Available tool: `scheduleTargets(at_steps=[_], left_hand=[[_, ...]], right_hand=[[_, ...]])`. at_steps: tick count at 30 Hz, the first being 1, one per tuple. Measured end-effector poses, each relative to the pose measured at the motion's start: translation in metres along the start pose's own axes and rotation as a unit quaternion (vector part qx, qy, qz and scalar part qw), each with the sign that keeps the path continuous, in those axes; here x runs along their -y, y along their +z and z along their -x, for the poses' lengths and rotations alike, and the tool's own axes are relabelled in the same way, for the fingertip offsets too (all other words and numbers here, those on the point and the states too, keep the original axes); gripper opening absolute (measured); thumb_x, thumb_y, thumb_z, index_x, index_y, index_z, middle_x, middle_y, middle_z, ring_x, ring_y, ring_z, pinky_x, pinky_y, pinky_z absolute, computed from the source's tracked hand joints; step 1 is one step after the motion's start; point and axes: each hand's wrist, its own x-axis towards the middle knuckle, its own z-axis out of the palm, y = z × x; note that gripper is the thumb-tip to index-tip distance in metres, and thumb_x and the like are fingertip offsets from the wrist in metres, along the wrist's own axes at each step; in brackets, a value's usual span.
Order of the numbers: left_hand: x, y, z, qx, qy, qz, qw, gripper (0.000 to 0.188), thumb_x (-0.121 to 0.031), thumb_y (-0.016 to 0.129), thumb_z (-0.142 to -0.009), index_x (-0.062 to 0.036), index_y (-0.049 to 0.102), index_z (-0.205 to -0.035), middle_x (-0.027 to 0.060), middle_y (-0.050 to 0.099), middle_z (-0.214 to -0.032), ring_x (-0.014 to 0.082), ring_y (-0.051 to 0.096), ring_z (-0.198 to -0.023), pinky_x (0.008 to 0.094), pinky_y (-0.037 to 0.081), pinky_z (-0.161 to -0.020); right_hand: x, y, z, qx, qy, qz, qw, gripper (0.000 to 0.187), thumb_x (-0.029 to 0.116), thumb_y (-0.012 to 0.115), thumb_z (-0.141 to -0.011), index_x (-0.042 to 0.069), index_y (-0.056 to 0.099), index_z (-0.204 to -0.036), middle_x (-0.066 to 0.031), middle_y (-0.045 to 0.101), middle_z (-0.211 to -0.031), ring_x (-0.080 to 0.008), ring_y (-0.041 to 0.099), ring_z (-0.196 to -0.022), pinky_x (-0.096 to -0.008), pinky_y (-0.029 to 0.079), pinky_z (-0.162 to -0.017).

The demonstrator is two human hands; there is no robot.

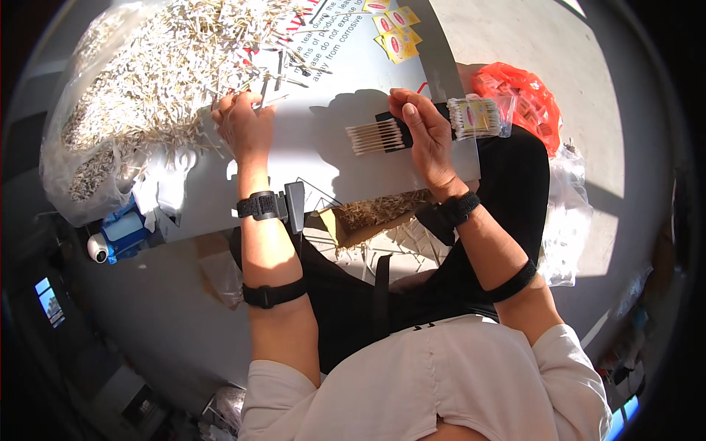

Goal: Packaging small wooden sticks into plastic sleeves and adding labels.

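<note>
Hands well apart, both over the tabletop point(301, 158). Left hand point(248, 131) at the edge of a big swab pile point(151, 81), fingers bent toward the loose sticks, thumb out to the right; can't tell if it pinches one. Right hand point(429, 140) has fingers curled in, thumb raised beside them; whether anything is in the grip can't be told.

Just left of the right hand: row of cotton swabs point(373, 137), side by side, sticks roughly parallel, right ends over a black strip point(443, 109). Strip runs behind the right hand. Right of that hand: clear packet point(476, 117) full of swabs with a yellow card inside, near the tabletop's right edge.

Swab pile fills the tabletop's upper left, mostly in an open clear bag point(57, 176), some sticks strewn out to the right. Black and red print on the surface by the strays. Several yellow cards point(401, 45) at the top right of the tabletop, some overlapping.

Beyond the right edge: red plastic bag point(526, 110), contents unclear; below it, clear bag point(566, 228) with white stuff. Under the near edge, between the knees: open box point(331, 224) with more sticks. Person wears black wrist straps point(257, 206), forearm bands point(273, 295), dark trousers point(515, 176), light top point(412, 375).
</note>
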Motion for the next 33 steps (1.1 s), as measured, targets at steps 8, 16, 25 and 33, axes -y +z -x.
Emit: scheduleTargets(at_steps=[8, 16, 25, 33], left_hand=[[-0.041, 0.018, 0.039, 0.034, -0.025, 0.072, 0.996, 0.006, -0.015, 0.063, -0.080, -0.0100, 0.062, -0.079, 0.0073, 0.061, -0.091, 0.0316, 0.053, -0.099, 0.0447, 0.040, -0.086], [-0.042, 0.024, -0.007, -0.002, -0.034, 0.229, 0.973, 0.010, -0.014, 0.069, -0.075, -0.0062, 0.066, -0.082, 0.0120, 0.066, -0.080, 0.0320, 0.058, -0.087, 0.0416, 0.045, -0.083], [-0.071, 0.036, -0.056, 0.145, -0.157, 0.094, 0.972, 0.020, -0.022, 0.070, -0.070, -0.0027, 0.071, -0.076, 0.0175, 0.070, -0.082, 0.0375, 0.067, -0.077, 0.0427, 0.052, -0.071], [-0.043, 0.027, -0.038, -0.018, -0.080, 0.490, 0.868, 0.012, -0.009, 0.070, -0.082, 0.0027, 0.068, -0.078, 0.0054, 0.066, -0.069, 0.0137, 0.056, -0.060, 0.0283, 0.045, -0.059]], right_hand=[[-0.001, 0.001, -0.001, 0.003, 0.000, -0.004, 1.000, 0.026, 0.018, 0.052, -0.103, -0.002, 0.060, -0.118, -0.0063, 0.062, -0.108, -0.0117, 0.058, -0.099, -0.0250, 0.048, -0.091], [-0.001, 0.002, -0.001, 0.013, 0.002, 0.004, 1.000, 0.023, 0.015, 0.052, -0.102, -0.001, 0.060, -0.115, -0.0045, 0.062, -0.105, -0.0108, 0.057, -0.095, -0.0238, 0.047, -0.088], [-0.005, -0.002, -0.001, 0.006, -0.025, 0.043, 0.999, 0.021, 0.015, 0.053, -0.101, -0.002, 0.060, -0.112, -0.0066, 0.062, -0.107, -0.0121, 0.058, -0.094, -0.0245, 0.047, -0.086], [-0.001, -0.003, 0.000, 0.032, 0.017, 0.021, 0.999, 0.027, 0.017, 0.048, -0.104, -0.002, 0.059, -0.120, -0.0083, 0.059, -0.121, -0.0146, 0.057, -0.111, -0.0280, 0.046, -0.100]])
